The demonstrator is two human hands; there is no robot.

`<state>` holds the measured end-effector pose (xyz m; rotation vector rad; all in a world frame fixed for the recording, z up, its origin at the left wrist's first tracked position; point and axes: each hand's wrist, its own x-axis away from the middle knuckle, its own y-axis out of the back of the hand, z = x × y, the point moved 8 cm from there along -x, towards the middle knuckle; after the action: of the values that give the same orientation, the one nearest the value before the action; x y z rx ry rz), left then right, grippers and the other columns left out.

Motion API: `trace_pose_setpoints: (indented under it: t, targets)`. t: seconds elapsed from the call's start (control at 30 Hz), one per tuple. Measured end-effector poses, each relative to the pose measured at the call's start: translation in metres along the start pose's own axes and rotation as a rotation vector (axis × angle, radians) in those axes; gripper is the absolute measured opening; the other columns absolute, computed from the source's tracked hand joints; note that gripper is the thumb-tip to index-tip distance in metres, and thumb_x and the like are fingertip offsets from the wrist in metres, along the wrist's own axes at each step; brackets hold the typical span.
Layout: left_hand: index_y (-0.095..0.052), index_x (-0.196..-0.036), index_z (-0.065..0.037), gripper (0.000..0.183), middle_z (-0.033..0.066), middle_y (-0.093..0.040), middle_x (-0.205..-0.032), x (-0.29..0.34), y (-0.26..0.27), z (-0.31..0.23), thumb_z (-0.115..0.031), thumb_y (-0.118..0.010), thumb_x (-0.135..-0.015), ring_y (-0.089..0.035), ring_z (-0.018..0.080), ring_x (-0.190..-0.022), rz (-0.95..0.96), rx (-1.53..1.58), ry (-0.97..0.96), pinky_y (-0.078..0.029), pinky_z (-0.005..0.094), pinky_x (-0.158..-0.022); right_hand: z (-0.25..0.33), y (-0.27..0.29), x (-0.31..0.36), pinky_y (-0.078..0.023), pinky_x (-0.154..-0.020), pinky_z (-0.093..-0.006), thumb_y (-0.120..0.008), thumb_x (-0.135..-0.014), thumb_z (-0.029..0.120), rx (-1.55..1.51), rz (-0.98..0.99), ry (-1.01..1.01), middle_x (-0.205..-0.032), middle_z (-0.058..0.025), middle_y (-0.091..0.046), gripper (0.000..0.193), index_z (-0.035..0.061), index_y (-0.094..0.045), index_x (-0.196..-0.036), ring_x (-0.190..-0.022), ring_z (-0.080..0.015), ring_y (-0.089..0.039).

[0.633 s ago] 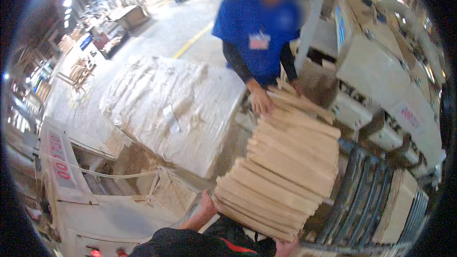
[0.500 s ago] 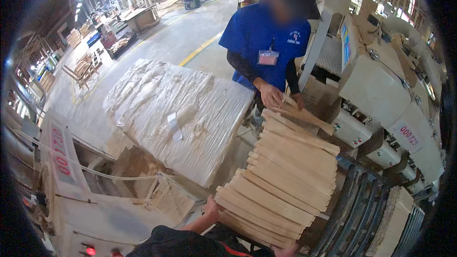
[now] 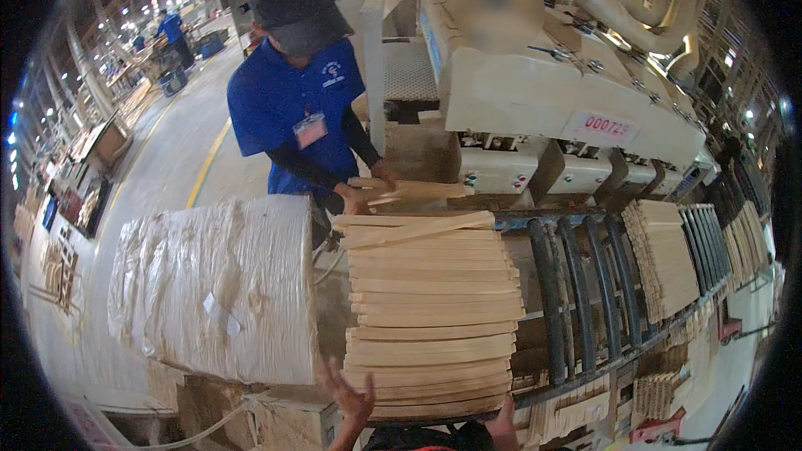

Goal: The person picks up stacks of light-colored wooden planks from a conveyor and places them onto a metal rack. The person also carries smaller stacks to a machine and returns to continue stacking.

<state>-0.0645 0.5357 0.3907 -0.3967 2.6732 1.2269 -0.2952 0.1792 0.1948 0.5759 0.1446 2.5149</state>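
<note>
A long row of pale wooden slats (image 3: 434, 309) lies side by side in front of me. Beside the near left ends of the slats, my left hand (image 3: 351, 397) is raised with its fingers spread, holding nothing. At the near right corner of the row, my right hand (image 3: 503, 424) has its fingers stretched up against the slat ends, partly cut off by the lower edge. A co-worker in a blue shirt (image 3: 305, 96) stands at the far end, both hands on some loose slats (image 3: 409, 190). One slat (image 3: 418, 228) lies askew on the far end of the row.
Dark rollers (image 3: 585, 292) of a conveyor run to the right, carrying another batch of slats (image 3: 660, 255). Left of the row stands a plastic-wrapped stack (image 3: 217, 284). A large cream machine (image 3: 568, 92) stands behind the conveyor. Below it hangs a lower shelf of wood pieces (image 3: 576, 405).
The view has swung to the right. My left hand has come off the slat ends and its fingers have spread. A slat now lies askew across the row's far end.
</note>
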Motion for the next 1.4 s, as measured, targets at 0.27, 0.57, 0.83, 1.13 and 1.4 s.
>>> trace_pose_setpoints:
  t: [0.27, 0.57, 0.83, 1.13, 1.4]
  targets:
    - [-0.025, -0.144, -0.006, 0.084, 0.0181, -0.022, -0.149, 0.017, -0.123, -0.007, -0.056, -0.053, -0.083, -0.012, 0.0395, -0.139, 0.536, -0.251, -0.441, -0.006, 0.0601, -0.109, -0.06, 0.011, 0.012, -0.028, -0.098, -0.0625, -0.049, -0.077, 0.071, 0.03, -0.174, 0.042, -0.148, -0.0125, -0.018, 0.088, 0.022, -0.019, -0.144, -0.13, -0.0409, -0.026]
    - [-0.02, -0.145, -0.005, 0.082, 0.0183, -0.018, -0.151, 0.021, -0.133, -0.012, -0.047, -0.055, -0.083, -0.008, 0.0388, -0.14, 0.581, -0.306, -0.459, -0.003, 0.058, -0.111, -0.044, 0.031, 0.023, -0.027, -0.1, -0.0529, -0.047, -0.085, 0.061, -0.65, -0.642, -0.568, -0.145, -0.0094, -0.032, 0.08, 0.0096, -0.026, -0.143, -0.128, -0.0319, -0.035]
    - [-0.029, -0.139, -0.005, 0.072, 0.0203, -0.026, -0.146, 0.021, -0.133, -0.021, -0.044, -0.056, -0.085, -0.016, 0.0405, -0.138, 0.522, -0.282, -0.341, -0.003, 0.0635, -0.107, 0.162, 0.013, 0.023, -0.033, -0.101, -0.0444, -0.064, -0.084, 0.033, 0.418, -0.666, 0.171, -0.128, -0.0206, -0.045, 0.055, -0.0013, -0.047, -0.123, -0.12, -0.0343, -0.041]
    - [-0.037, -0.135, -0.005, 0.065, 0.0222, -0.028, -0.143, -0.043, -0.198, -0.133, -0.05, -0.047, -0.09, -0.022, 0.0402, -0.135, 0.347, -0.247, -0.44, -0.01, 0.0676, -0.104, 0.263, -0.209, 0.055, -0.037, -0.093, -0.0427, -0.059, -0.072, 0.011, 0.65, 0.221, 0.757, -0.113, -0.0083, -0.053, 0.038, 0.0073, -0.056, -0.109, -0.113, -0.0282, -0.047]
    - [-0.032, -0.14, -0.004, 0.065, 0.0196, -0.016, -0.15, -0.027, -0.235, -0.107, -0.047, -0.044, -0.092, -0.02, 0.0382, -0.137, 0.401, -0.297, -0.392, -0.012, 0.0701, -0.102, 0.262, -0.205, 0.055, -0.039, -0.087, -0.0451, -0.059, -0.072, 0.011, 0.607, 0.37, 0.718, -0.107, -0.0096, -0.052, 0.032, 0.0095, -0.054, -0.104, -0.105, -0.0289, -0.049]
